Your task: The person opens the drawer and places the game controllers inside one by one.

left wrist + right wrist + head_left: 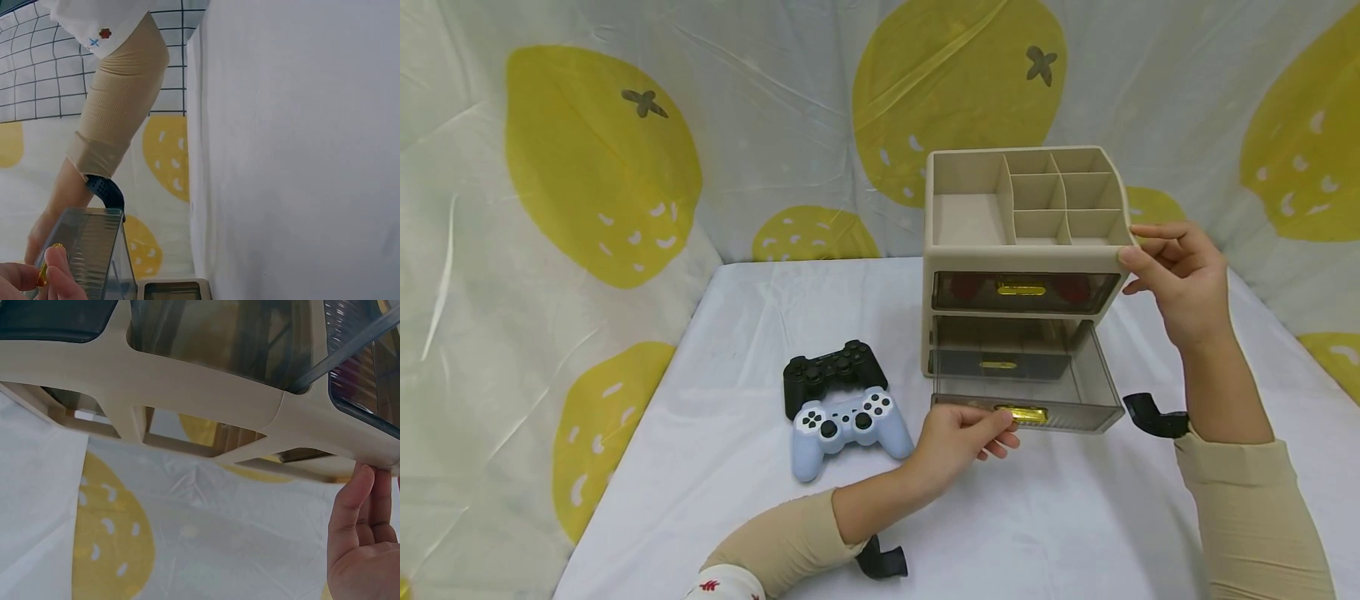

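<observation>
A beige desk organizer (1022, 257) stands at the right of the table, with divided compartments on top and smoky clear drawers below. Its middle drawer (1075, 415) is pulled well out, and its inside shows nothing in it. My left hand (955, 437) pinches the gold handle (1028, 414) on that drawer's front, between thumb and fingers; the left wrist view shows the handle (44, 274) up close. At the organizer's upper right corner, my right hand (1183, 283) grips the edge with thumb in front. The top drawer (962, 292) is closed, with reddish shapes dimly visible inside.
Left of the organizer lie a black game controller (831, 371) and a light blue game controller (850, 425), the blue one overlapping the black. White cloth covers the table (737, 333); a lemon-print curtain (760, 125) hangs behind.
</observation>
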`<action>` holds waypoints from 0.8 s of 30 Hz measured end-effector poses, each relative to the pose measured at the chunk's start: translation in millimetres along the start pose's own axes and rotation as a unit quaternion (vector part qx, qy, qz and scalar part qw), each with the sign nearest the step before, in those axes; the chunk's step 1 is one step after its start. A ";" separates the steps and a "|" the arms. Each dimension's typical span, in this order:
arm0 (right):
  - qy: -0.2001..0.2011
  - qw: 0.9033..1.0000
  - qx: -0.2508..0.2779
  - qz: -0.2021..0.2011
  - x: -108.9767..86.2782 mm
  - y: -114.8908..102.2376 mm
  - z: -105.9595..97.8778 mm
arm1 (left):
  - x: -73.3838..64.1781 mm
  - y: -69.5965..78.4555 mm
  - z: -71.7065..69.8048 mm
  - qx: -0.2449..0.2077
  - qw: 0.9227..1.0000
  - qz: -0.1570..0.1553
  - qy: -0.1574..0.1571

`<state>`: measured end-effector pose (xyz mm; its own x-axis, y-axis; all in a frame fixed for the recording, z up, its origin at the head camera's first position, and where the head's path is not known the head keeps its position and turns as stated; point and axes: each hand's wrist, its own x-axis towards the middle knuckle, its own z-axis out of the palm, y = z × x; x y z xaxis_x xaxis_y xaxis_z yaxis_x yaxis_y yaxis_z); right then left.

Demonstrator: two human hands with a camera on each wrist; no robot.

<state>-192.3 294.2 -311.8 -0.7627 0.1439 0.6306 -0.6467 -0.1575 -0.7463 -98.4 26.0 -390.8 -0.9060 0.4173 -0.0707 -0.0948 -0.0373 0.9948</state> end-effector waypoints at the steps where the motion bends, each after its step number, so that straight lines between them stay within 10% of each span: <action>1: -0.001 1.000 0.001 0.000 0.0 -0.3 0.0 | -0.5 -0.3 0.0 0.001 1.000 -0.003 -0.002; 17: -0.009 1.000 0.017 0.013 -1.2 -2.5 0.5 | -8.4 -4.2 0.5 -0.001 1.000 -0.024 -0.009; 24: -0.004 0.999 0.030 0.013 -1.3 -1.0 -0.9 | -12.5 10.4 -20.2 0.055 0.988 -0.053 -0.132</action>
<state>-190.6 295.1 -312.0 -0.7794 0.1310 0.6127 -0.6255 -0.2193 -0.7488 -96.4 2.1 -381.0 -0.7528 0.6363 -0.1687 -0.1251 0.1134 0.9856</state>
